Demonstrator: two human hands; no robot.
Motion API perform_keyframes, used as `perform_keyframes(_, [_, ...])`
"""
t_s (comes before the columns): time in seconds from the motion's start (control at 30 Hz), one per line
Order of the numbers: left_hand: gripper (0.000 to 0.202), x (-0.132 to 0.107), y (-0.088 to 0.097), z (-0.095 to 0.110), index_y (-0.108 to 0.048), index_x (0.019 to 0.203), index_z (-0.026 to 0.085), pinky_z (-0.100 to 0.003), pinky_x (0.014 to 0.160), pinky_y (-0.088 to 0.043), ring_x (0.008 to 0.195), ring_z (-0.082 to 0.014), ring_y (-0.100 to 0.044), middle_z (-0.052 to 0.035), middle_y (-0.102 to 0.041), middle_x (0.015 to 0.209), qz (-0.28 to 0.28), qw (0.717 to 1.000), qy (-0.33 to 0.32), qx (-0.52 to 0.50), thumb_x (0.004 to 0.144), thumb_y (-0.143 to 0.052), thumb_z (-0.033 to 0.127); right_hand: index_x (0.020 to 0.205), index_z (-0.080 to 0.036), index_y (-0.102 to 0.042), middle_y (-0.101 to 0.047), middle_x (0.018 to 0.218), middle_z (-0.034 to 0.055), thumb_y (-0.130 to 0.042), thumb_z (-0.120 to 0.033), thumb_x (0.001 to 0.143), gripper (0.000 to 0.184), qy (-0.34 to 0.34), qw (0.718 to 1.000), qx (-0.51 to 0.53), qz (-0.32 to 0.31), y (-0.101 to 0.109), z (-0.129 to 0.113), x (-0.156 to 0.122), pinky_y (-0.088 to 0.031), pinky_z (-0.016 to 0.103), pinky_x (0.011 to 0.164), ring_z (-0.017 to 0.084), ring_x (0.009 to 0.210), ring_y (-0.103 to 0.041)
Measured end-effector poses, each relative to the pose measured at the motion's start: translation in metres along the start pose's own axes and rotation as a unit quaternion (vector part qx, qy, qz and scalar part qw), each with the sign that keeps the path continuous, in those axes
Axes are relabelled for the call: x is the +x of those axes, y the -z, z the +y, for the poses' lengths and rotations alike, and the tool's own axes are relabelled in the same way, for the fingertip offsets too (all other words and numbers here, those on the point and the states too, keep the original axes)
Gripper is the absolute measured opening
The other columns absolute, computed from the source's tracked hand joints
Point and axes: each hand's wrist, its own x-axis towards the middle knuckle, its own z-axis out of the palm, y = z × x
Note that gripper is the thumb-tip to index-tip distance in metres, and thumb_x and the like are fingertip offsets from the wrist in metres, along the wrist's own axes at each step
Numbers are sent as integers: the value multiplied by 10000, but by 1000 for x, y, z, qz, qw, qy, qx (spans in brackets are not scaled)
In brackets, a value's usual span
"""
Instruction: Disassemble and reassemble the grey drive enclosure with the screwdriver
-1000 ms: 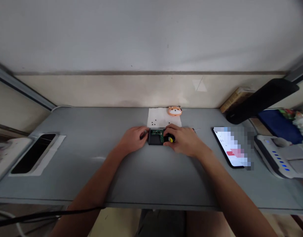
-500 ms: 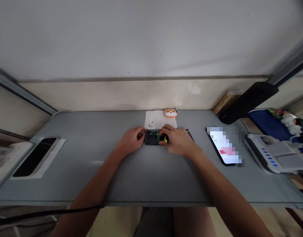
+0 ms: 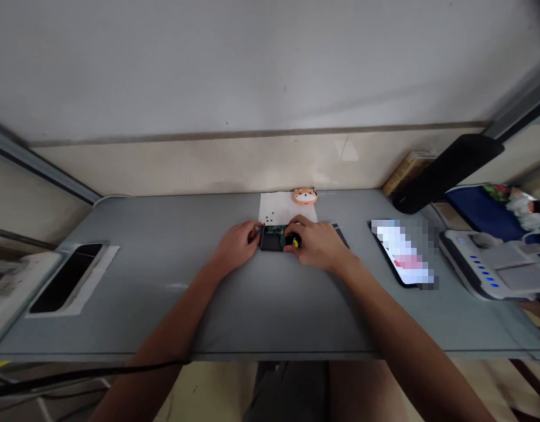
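In front of me lies a flat black casing (image 3: 272, 242) with a green circuit board (image 3: 277, 229) exposed along its far and right sides. My left hand (image 3: 241, 242) has its fingers closed at the casing's left edge. Over the right part of the casing, my right hand (image 3: 314, 242) pinches a small black-and-yellow object (image 3: 296, 241); the hand hides most of it, so its kind is unclear. Several tiny dark screws (image 3: 270, 218) rest on white paper (image 3: 276, 203) just behind the casing.
An orange animal-faced case (image 3: 305, 196) sits on the paper's far right. A dark panel (image 3: 341, 235) shows beyond my right hand. Rightward are a lit phone (image 3: 399, 252), a black cylinder (image 3: 448, 173) and a grey-white device (image 3: 481, 269). Another phone (image 3: 67, 278) lies far left.
The view has shifted slightly, so the desk and its things sit a little higher in the picture. Both hands keep nearly the same places at the casing.
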Motion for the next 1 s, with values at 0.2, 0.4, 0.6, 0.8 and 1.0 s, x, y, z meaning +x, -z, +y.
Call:
perform_keyframes(0.2, [286,0,2,-2,-710,1108,188,-363,822,-552,816,-225,-680,-70,-738,904,-5,1000,-12,-6,927,-504,266,1159,-244,-740,-691,1282,61,-675,-370,919,279,20,1000,4,-6,2,2,-3,-444,325,681,236,949,-713])
perform_keyframes(0.4, [260,-4,2,-3,-723,1068,210,-350,814,-555,772,-208,-662,-36,-710,819,-5,999,-42,1,907,-527,268,1174,-230,-734,-670,1290,77,-722,-330,882,308,34,998,6,-44,6,4,-5,-490,337,748,244,944,-715])
perform_keyframes(0.6, [256,-12,9,5,-680,1098,205,-380,897,-552,897,-223,-653,-65,-675,947,86,995,-46,1,918,-502,236,1467,-293,-534,-563,1488,88,-760,-256,809,696,33,995,76,-51,9,17,-11,-527,375,860,272,1024,-716])
perform_keyframes(0.8, [334,-7,15,35,-606,1273,218,-463,1044,-496,1147,-273,-609,-108,-656,1195,65,983,-167,-24,960,-530,307,1406,-281,-588,-593,1473,90,-730,-204,798,629,35,983,182,-8,20,33,-16,-552,409,946,268,1129,-689])
perform_keyframes(1.0, [487,8,-3,47,-573,1355,195,-501,1115,-442,1273,-313,-546,-136,-629,1325,-48,968,-244,-21,899,-653,349,920,-233,-717,-726,894,42,-532,-386,971,246,-5,848,353,394,37,40,-18,-542,338,746,181,796,-668])
